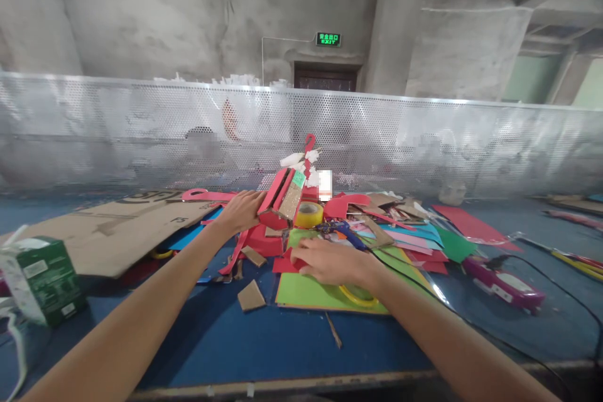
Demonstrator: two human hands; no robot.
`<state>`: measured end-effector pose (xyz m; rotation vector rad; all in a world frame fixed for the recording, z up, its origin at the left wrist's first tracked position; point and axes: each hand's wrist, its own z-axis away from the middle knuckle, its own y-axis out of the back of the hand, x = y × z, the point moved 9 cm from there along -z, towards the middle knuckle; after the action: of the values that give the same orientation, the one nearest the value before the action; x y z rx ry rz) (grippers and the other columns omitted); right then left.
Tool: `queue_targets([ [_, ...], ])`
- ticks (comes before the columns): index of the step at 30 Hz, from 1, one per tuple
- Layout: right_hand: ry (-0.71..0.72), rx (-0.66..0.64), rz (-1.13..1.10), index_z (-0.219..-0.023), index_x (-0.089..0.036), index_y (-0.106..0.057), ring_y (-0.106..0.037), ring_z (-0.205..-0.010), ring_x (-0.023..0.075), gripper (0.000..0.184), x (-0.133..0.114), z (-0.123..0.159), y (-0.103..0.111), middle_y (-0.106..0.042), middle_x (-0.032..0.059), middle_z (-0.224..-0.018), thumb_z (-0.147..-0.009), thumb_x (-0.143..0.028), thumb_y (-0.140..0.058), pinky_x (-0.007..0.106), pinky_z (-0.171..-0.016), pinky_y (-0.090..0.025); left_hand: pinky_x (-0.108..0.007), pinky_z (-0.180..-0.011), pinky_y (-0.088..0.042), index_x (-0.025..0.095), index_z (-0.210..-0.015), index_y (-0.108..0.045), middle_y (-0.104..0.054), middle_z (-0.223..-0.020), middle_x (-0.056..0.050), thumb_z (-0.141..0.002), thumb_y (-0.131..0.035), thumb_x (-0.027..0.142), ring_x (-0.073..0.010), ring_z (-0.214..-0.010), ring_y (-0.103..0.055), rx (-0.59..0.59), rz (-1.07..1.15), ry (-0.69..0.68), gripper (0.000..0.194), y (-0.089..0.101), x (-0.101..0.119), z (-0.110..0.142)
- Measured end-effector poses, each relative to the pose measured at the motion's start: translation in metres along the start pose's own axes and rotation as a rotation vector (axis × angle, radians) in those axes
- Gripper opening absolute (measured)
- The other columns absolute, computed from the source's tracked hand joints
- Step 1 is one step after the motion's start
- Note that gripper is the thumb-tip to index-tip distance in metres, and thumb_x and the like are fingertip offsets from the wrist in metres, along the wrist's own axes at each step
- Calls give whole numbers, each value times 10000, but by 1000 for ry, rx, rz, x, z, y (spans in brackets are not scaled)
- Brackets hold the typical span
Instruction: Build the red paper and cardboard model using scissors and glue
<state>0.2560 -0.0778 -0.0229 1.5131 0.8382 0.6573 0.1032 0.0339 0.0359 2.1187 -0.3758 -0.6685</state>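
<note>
My left hand grips the left side of a red cardboard craft, a tilted box-like piece with a glittery gold panel and a green patch. Its fingertips are partly hidden behind the box. My right hand is low over light green sheets, its bent fingers around a small red paper piece. Between the hands and a little beyond them lies a roll of yellow tape. A blue glue gun rests just past my right hand, and yellow-handled scissors show partly under my right wrist.
Cardboard scraps lie on the blue table. A flat cardboard sheet and a green box are at left. Coloured paper, a purple device and a black cord are at right. A perforated metal screen stands behind.
</note>
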Motion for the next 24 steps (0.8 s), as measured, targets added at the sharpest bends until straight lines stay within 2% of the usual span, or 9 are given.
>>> queue_targets([
  [5, -80, 34, -112, -1148, -214, -633, -641, -967, 236, 219, 12, -2, 2, -640, 88, -1118, -930, -237, -641, 317, -791, -468, -422, -956, -464, 124, -1304, -577, -694, -1266, -182, -905, -544, 255, -318, -1131, -660, 1, 6, -4, 421, 2, 4, 0],
  [9, -174, 67, -280, -1161, -206, -647, -659, -925, 228, 357, 31, -5, -1, -683, 59, -1023, -823, -232, -760, 304, -777, -485, -430, -954, -469, 127, -1309, -578, -699, -1256, -182, -886, -572, 255, -324, -1121, -663, -8, 10, 1, 442, 1, 3, 0],
  [13, -273, 100, -435, -1104, -178, -664, -656, -952, 228, 400, 45, -4, 0, -688, 69, -1064, -738, -218, -819, 316, -797, -511, -432, -959, -468, 119, -1324, -570, -699, -1260, -182, -861, -567, 222, -326, -1123, -659, -7, 7, 3, 475, 0, 1, 0],
  [17, -296, 223, -623, -1091, -195, -651, -653, -928, 186, 338, 54, 2, 17, -686, 42, -1011, -770, -185, -759, 319, -846, -526, -426, -945, -466, 127, -1303, -583, -704, -1236, -182, -876, -557, 234, -320, -1111, -663, 19, 20, -7, 441, 1, 1, 1],
  [21, -214, 332, -799, -1056, -208, -649, -663, -852, 168, 288, 61, 11, 38, -674, 13, -887, -794, -253, -759, 329, -836, -542, -423, -921, -464, 137, -1278, -594, -721, -1180, -171, -883, -563, 260, -317, -1076, -670, 26, -4, -5, 415, 1, -1, 0],
  [24, -194, 434, -898, -1044, -204, -689, -682, -888, 179, 286, 71, 19, 53, -716, 51, -988, -793, -309, -777, 344, -836, -566, -416, -908, -462, 148, -1258, -601, -727, -1159, -160, -908, -550, 291, -314, -1068, -671, 20, -21, 0, 381, 1, -2, 0],
])
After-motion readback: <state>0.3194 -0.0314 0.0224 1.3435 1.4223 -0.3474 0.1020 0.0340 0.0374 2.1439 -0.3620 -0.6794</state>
